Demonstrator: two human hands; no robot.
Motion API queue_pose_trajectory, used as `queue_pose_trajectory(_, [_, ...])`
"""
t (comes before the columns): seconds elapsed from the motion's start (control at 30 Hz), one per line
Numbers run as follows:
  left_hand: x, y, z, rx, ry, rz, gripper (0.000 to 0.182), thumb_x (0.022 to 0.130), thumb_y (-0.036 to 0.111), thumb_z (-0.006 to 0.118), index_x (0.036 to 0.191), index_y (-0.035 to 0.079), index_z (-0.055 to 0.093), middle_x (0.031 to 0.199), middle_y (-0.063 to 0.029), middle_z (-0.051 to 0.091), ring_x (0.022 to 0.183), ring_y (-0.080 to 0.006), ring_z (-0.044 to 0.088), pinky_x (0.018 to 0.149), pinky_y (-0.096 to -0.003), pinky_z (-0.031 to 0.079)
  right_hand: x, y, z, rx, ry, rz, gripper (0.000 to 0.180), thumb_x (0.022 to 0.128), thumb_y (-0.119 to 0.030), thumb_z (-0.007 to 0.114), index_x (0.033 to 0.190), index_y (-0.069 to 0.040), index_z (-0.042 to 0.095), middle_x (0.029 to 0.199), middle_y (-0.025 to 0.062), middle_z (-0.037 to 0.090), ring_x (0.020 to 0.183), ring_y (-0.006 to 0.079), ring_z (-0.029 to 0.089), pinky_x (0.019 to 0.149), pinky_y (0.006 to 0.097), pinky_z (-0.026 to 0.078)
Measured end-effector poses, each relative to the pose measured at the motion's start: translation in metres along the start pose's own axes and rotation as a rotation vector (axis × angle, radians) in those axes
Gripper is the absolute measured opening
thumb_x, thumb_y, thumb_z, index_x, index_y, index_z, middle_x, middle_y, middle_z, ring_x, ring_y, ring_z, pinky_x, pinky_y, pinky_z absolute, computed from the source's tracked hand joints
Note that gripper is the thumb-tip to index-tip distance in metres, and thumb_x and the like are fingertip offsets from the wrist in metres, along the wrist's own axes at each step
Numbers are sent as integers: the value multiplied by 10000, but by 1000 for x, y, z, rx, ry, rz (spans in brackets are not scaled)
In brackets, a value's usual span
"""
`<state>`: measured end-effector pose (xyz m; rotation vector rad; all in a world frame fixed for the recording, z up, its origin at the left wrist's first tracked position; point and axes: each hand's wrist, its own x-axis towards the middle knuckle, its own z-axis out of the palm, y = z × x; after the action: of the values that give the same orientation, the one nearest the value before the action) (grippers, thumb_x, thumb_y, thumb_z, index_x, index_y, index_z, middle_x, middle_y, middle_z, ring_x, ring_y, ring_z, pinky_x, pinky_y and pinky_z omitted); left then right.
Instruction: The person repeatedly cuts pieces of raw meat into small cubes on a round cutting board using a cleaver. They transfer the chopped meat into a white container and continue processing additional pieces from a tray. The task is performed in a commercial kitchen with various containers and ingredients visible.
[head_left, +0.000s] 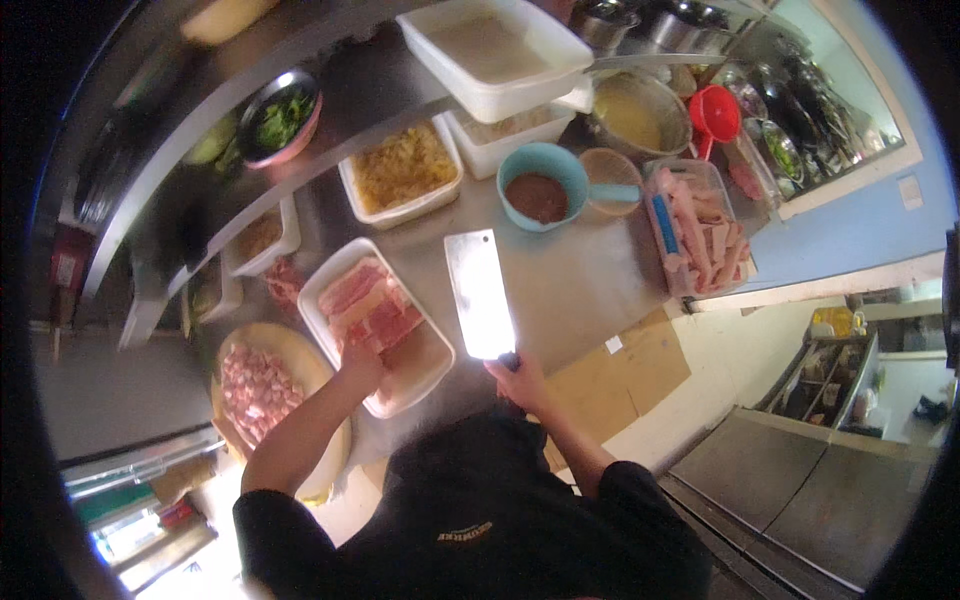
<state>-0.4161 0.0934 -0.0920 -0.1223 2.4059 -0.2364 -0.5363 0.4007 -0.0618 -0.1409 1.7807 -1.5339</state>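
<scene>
My right hand grips the dark handle of a broad cleaver. Its blade points away from me over the steel worktop and shines with glare. My left hand reaches into a white rectangular tray and touches slabs of raw meat. Those fingers blend into the meat, so their grip is unclear. Under my left forearm lies a round cutting board, with a heap of diced raw meat on it.
Beyond the tray are a tub of yellowish food, a light-blue handled pot and stacked white tubs. A clear container of pale meat strips stands at the right edge. A metal shelf overhangs the back left, bearing a bowl of greens.
</scene>
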Motion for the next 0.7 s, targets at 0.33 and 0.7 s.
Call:
queue_pose_trajectory(0.33, [12,3,-31,-79,-142,-120,489,798,341,720,1207,90,625,1122,-116,671,1115,-344,596,904,-563,414,-2,9,-20,-80,14,-15,257,931,-269,711,999,-33,637,667,-3,561,504,97,519,442,287,422])
queue_pose_trajectory(0.7, [-121,-30,-53,-641,290,-399,242,824,242,669,1003,81,692,1024,-130,696,926,-336,687,755,-450,542,1,-13,7,-26,-44,-73,243,965,-151,626,1120,8,528,593,10,469,433,103,434,441,292,419])
